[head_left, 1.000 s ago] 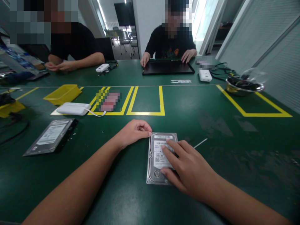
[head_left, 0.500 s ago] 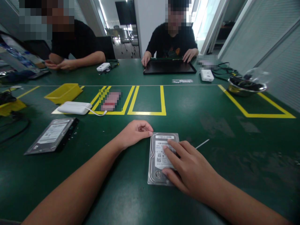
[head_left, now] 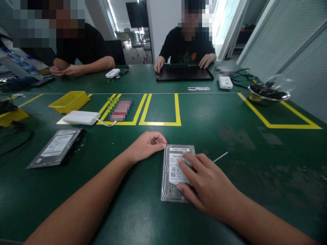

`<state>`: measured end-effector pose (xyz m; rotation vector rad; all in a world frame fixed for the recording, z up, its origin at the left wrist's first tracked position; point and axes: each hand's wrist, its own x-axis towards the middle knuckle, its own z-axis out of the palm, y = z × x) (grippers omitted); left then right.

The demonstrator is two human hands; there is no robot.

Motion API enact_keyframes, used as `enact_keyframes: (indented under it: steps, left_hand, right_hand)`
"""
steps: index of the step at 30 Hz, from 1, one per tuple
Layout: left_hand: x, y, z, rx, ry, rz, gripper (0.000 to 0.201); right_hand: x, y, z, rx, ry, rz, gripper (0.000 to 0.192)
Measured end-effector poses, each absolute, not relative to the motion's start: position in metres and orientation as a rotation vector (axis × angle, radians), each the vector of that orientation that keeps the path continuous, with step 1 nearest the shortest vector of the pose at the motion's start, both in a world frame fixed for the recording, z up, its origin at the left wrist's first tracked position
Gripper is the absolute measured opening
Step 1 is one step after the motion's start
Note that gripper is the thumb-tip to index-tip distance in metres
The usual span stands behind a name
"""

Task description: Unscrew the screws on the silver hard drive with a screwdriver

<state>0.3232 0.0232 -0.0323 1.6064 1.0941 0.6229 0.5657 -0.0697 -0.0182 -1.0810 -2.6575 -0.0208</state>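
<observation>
A hard drive [head_left: 172,170] with a silver case and white label lies flat on the green table, its long side pointing away from me. At its far left corner, my left hand [head_left: 148,144] is closed, thumb and index fingertips pressed together against the corner. Whether something small sits in that pinch cannot be made out. My right hand [head_left: 201,180] rests over the drive's right side, fingers spread across the label and thumb on the lower part. A thin white stick [head_left: 221,156] lies just beyond the right hand, its near end hidden.
Another hard drive [head_left: 57,146] lies at left near small crumbs. Behind it are a white power bank [head_left: 81,117], a yellow tray [head_left: 68,101] and yellow tape outlines [head_left: 160,123]. A metal bowl [head_left: 268,97] stands far right. Across the table, a person touches a black panel [head_left: 185,72].
</observation>
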Motion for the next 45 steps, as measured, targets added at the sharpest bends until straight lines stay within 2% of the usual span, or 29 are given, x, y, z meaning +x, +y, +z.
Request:
enact_keyframes:
  steps: [12, 45]
  left_hand:
    - [0.3217, 0.0236, -0.0369, 1.628, 1.057, 0.640, 0.017]
    - [0.3209, 0.0213, -0.0372, 1.741, 1.132, 0.640, 0.019]
  right_hand:
    - [0.5653, -0.0683, -0.0178, -1.084, -2.657, 0.019, 0.056]
    - [0.5656, -0.0686, -0.0192, -1.096, -2.670, 0.036, 0.052]
